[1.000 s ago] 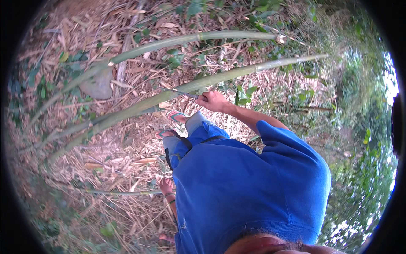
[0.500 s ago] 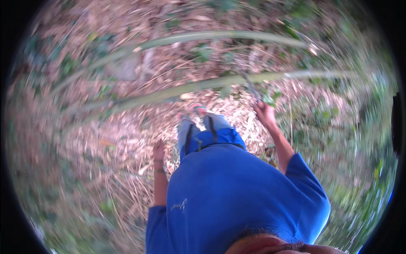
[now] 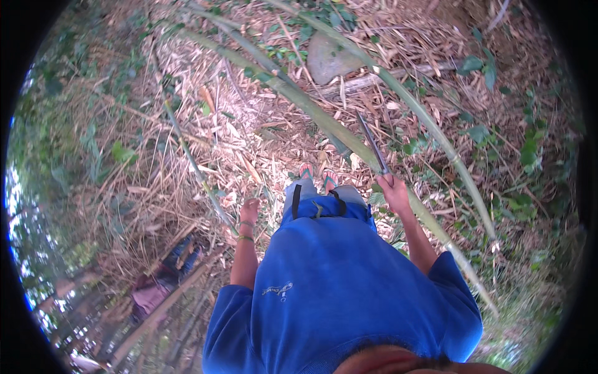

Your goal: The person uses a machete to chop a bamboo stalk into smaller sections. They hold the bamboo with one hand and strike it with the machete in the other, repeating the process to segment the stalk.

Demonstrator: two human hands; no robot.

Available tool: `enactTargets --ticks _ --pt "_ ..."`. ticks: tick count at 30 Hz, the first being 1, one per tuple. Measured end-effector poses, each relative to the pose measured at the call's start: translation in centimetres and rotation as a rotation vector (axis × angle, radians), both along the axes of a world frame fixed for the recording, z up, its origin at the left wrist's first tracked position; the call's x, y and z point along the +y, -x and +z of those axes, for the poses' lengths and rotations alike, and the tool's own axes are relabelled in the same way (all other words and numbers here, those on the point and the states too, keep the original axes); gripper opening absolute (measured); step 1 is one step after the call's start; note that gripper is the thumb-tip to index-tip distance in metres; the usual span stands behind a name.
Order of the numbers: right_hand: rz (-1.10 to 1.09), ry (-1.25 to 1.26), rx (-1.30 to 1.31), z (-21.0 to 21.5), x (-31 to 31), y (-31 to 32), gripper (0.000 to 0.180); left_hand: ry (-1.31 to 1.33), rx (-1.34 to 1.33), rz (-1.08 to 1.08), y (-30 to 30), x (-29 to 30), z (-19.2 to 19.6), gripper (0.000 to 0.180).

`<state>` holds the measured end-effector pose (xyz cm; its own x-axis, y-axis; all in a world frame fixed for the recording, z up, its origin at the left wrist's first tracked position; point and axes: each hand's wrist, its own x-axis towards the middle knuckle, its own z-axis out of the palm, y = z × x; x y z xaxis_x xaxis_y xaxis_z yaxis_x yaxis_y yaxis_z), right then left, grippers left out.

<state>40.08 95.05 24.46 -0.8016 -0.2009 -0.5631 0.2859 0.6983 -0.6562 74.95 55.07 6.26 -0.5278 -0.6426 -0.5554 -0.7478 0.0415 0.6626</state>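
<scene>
1. The right hand [image 3: 393, 192] grips a long dark blade [image 3: 372, 142], fingers [image 3: 385, 181] wrapped around its handle, beside a fallen bamboo stalk [image 3: 300, 100].
2. The left hand [image 3: 250, 210] hangs low; whether its grasp is loose or curled is hard to tell.
3. Dry leaves [image 3: 227, 146] blanket the woodland ground around a grey rock [image 3: 330, 59].

Ground [image 3: 464, 14] littered with dry leaves [image 3: 232, 132]; rock [image 3: 330, 59] toward far edge, log [image 3: 414, 71] just beside it; thin pole [image 3: 195, 163] toward left edge.
</scene>
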Motion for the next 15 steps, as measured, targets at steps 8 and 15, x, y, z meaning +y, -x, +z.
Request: enactTargets --ticks 8,15 --pt "0.408 -0.031 0.018 -3.6 -10.3 5.7 0.049 -0.482 -0.041 0.798 -14.4 13.3 -3.9 0.035" --pt "0.832 -0.219 -0.002 -5.7 -24.0 7.5 0.053 -0.658 -0.156 1.07 -17.3 25.8 -6.4 0.033"
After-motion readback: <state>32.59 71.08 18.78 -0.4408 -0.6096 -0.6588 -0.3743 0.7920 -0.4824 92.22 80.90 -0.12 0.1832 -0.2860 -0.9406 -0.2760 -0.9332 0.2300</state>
